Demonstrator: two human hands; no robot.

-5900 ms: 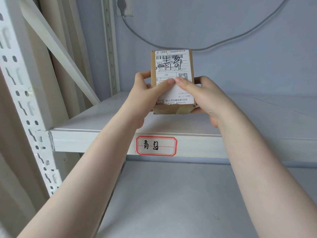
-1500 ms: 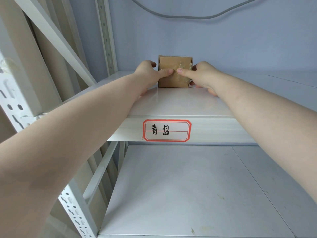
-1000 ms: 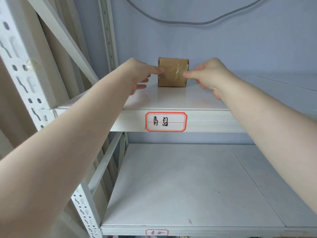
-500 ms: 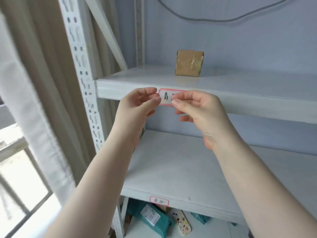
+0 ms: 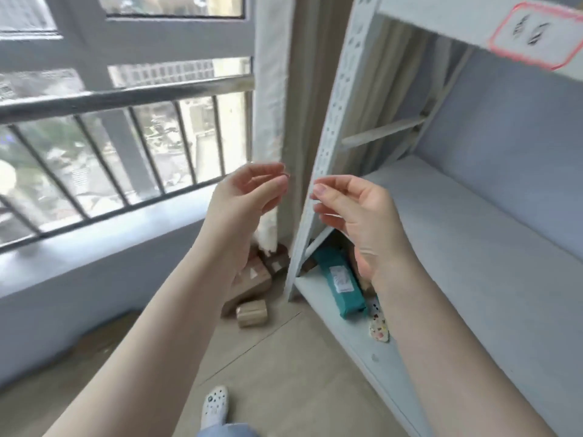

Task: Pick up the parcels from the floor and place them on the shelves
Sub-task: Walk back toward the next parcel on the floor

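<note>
I see both hands raised in front of me, empty. My left hand (image 5: 249, 197) is loosely curled, fingers apart, holding nothing. My right hand (image 5: 353, 209) is the same, half open, near the shelf post (image 5: 328, 146). A narrow gap separates the two hands. Below them, brown parcels (image 5: 252, 312) lie on the floor (image 5: 284, 373) in the corner between the window wall (image 5: 94, 279) and the post's foot. A teal parcel (image 5: 342, 280) lies on the bottom shelf (image 5: 347, 339), reaching its front edge. The middle shelf (image 5: 473, 247) is bare and wide. The floor between my shoe (image 5: 215, 405) and the parcels is open. The frame is blurred.
</note>
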